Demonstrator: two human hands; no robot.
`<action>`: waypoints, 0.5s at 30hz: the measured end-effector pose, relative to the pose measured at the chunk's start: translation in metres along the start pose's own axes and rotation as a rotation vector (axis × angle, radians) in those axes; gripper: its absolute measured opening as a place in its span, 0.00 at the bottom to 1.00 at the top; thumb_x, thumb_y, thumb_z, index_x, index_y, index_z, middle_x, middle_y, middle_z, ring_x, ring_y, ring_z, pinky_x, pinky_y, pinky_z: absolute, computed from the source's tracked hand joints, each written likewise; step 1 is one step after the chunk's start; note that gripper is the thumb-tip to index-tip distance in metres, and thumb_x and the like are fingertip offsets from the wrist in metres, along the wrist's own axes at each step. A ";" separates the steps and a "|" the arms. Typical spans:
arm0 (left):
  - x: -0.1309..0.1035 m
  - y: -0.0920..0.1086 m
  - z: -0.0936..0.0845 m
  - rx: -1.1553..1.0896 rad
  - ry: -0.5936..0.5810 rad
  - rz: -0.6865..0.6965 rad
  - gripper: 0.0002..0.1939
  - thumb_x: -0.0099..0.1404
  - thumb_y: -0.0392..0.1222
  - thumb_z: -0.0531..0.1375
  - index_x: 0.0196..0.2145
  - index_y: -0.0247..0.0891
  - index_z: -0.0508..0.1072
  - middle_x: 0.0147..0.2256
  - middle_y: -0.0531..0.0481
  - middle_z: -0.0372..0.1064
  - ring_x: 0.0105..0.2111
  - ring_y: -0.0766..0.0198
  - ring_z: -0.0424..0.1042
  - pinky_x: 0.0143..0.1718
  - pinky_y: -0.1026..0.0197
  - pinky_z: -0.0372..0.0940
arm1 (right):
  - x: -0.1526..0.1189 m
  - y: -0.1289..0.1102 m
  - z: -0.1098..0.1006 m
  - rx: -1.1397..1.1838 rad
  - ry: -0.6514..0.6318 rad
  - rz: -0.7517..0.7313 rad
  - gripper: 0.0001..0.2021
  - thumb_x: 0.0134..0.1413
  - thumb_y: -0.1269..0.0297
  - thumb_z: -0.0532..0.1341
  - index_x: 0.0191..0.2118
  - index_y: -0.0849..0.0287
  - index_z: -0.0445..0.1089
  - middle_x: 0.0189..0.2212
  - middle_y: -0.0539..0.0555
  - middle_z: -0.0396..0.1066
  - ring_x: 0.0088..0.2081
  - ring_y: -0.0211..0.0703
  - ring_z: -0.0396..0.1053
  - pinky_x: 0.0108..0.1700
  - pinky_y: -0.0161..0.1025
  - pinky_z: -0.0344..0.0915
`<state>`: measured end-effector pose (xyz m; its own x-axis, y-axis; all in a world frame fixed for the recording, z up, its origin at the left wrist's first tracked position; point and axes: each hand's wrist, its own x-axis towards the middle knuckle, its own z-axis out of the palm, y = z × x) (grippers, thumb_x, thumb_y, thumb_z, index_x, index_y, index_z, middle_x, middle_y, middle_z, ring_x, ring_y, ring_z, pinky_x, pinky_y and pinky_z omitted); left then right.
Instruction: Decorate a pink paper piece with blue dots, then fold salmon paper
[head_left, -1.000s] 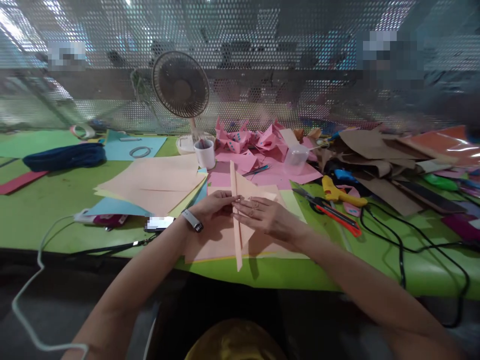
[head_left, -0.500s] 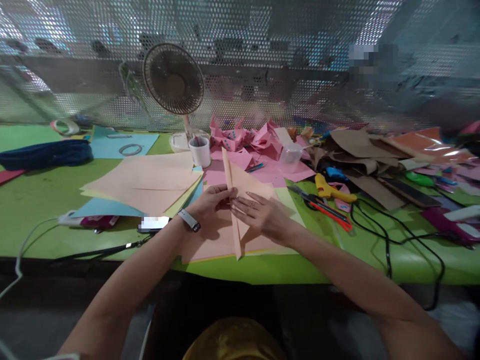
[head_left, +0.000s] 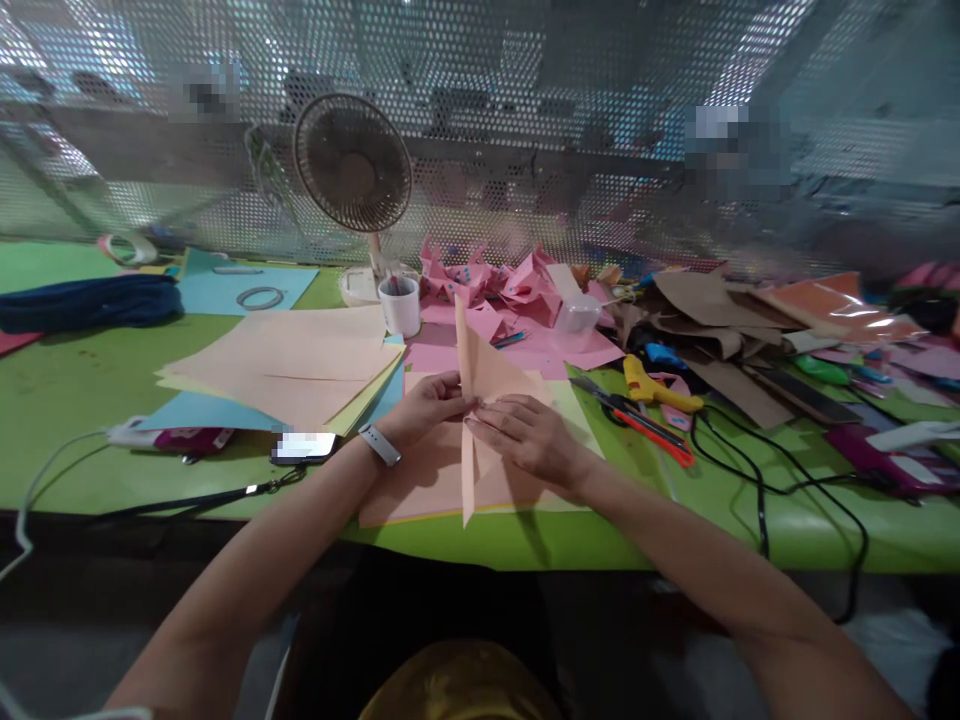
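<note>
A folded peach sheet of paper [head_left: 495, 362] stands up from the table between my hands, with a narrow folded strip along its left edge. My left hand [head_left: 431, 408] pinches that strip near its middle, thumb and fingers closed. From the other side, my right hand [head_left: 525, 435] presses its closed fingers on the same fold, the fingertips meeting the left thumb. Beneath lie more flat peach sheets [head_left: 412, 480], with a yellow edge showing under them. A white watch band [head_left: 381, 445] is on my left wrist.
Left are a stack of peach paper [head_left: 277, 350], a phone [head_left: 304, 447] and a dark blue pouch [head_left: 90, 303]. A fan [head_left: 352, 165] and white cup [head_left: 400, 305] stand behind. Right are scissors [head_left: 600, 392], a red cutter [head_left: 656, 435], a yellow glue gun [head_left: 656, 385] and black cables [head_left: 757, 480].
The folded strip has turned slightly and looks narrower and more upright. Both hands keep hold of the paper, the left shifting a little lower. The view has moved slightly.
</note>
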<state>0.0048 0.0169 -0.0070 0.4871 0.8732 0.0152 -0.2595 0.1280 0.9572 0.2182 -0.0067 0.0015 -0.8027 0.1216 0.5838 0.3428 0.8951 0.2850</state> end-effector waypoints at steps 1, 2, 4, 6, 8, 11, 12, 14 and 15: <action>0.000 -0.001 0.001 0.030 0.005 0.024 0.23 0.52 0.45 0.73 0.43 0.34 0.76 0.35 0.45 0.79 0.34 0.62 0.78 0.41 0.60 0.70 | 0.000 0.000 0.001 0.035 0.039 0.030 0.16 0.65 0.75 0.53 0.53 0.59 0.72 0.46 0.58 0.78 0.47 0.45 0.74 0.51 0.46 0.70; 0.000 -0.002 0.002 0.062 0.008 0.045 0.22 0.52 0.46 0.73 0.43 0.33 0.76 0.35 0.45 0.79 0.34 0.62 0.77 0.42 0.59 0.70 | 0.000 0.000 0.002 0.080 0.081 0.074 0.15 0.66 0.74 0.53 0.52 0.59 0.72 0.44 0.58 0.78 0.45 0.45 0.75 0.48 0.44 0.71; -0.001 -0.003 0.004 0.113 -0.001 0.069 0.22 0.52 0.46 0.73 0.42 0.33 0.77 0.36 0.45 0.79 0.36 0.61 0.77 0.43 0.59 0.71 | 0.000 -0.001 0.006 0.187 0.161 0.211 0.12 0.67 0.70 0.54 0.48 0.58 0.73 0.39 0.56 0.79 0.40 0.43 0.75 0.43 0.41 0.70; -0.002 -0.004 0.008 0.135 -0.044 0.062 0.20 0.52 0.47 0.73 0.40 0.33 0.78 0.37 0.44 0.79 0.38 0.60 0.77 0.45 0.56 0.71 | 0.000 -0.001 0.011 0.277 0.210 0.380 0.09 0.67 0.65 0.56 0.42 0.58 0.75 0.33 0.53 0.78 0.34 0.41 0.74 0.38 0.37 0.69; -0.004 -0.005 0.012 0.124 -0.080 0.056 0.19 0.54 0.48 0.72 0.40 0.34 0.79 0.40 0.44 0.78 0.41 0.58 0.77 0.49 0.53 0.70 | 0.000 -0.001 0.013 0.317 0.240 0.532 0.11 0.66 0.60 0.58 0.35 0.58 0.74 0.28 0.53 0.76 0.30 0.40 0.72 0.34 0.35 0.66; -0.008 -0.004 0.017 0.098 -0.098 0.032 0.19 0.59 0.47 0.68 0.46 0.36 0.78 0.47 0.42 0.76 0.47 0.55 0.74 0.54 0.49 0.67 | 0.001 0.000 0.011 0.338 0.229 0.702 0.13 0.65 0.56 0.58 0.33 0.57 0.72 0.28 0.53 0.75 0.30 0.41 0.72 0.34 0.36 0.65; -0.009 -0.003 0.018 0.086 -0.100 0.012 0.18 0.61 0.46 0.67 0.47 0.36 0.78 0.49 0.42 0.75 0.49 0.55 0.74 0.55 0.48 0.67 | 0.002 0.000 0.010 0.351 0.216 0.747 0.12 0.65 0.55 0.58 0.33 0.57 0.71 0.29 0.53 0.76 0.30 0.42 0.72 0.34 0.37 0.65; -0.011 -0.001 0.018 0.045 -0.109 -0.036 0.18 0.62 0.44 0.64 0.49 0.36 0.77 0.51 0.41 0.74 0.50 0.53 0.73 0.56 0.46 0.66 | 0.003 0.001 0.008 0.393 0.187 0.821 0.12 0.64 0.54 0.58 0.34 0.56 0.70 0.30 0.53 0.76 0.31 0.42 0.73 0.35 0.37 0.65; -0.012 -0.001 0.019 0.026 -0.110 -0.053 0.18 0.62 0.44 0.63 0.49 0.35 0.77 0.52 0.41 0.73 0.50 0.52 0.73 0.55 0.45 0.66 | 0.004 0.001 0.007 0.411 0.182 0.848 0.11 0.63 0.54 0.59 0.35 0.56 0.69 0.30 0.53 0.76 0.31 0.43 0.73 0.35 0.37 0.65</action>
<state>0.0147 -0.0024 -0.0023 0.5887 0.8083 -0.0057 -0.2098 0.1596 0.9646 0.2118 -0.0026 -0.0019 -0.2664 0.7607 0.5919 0.5494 0.6244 -0.5552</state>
